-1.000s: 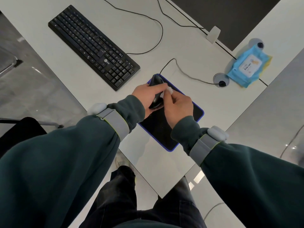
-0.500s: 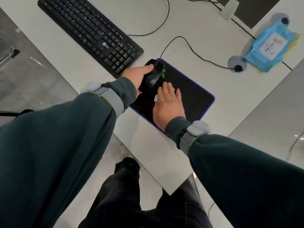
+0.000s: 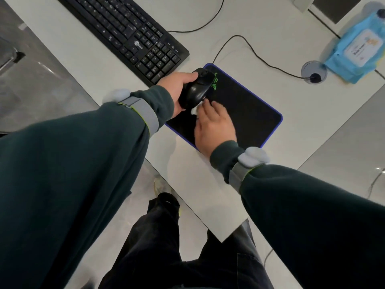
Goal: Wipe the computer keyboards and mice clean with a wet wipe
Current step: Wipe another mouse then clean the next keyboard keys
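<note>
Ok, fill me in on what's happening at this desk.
A person is cleaning a computer setup. The left hand grips the black mouse at the corner of the mouse pad nearest the keyboard. The right hand presses a white wipe onto the pad, right beside the mouse. The keyboard lies untouched on the desk, and a blue pack of wipes sits off to the right.
</note>
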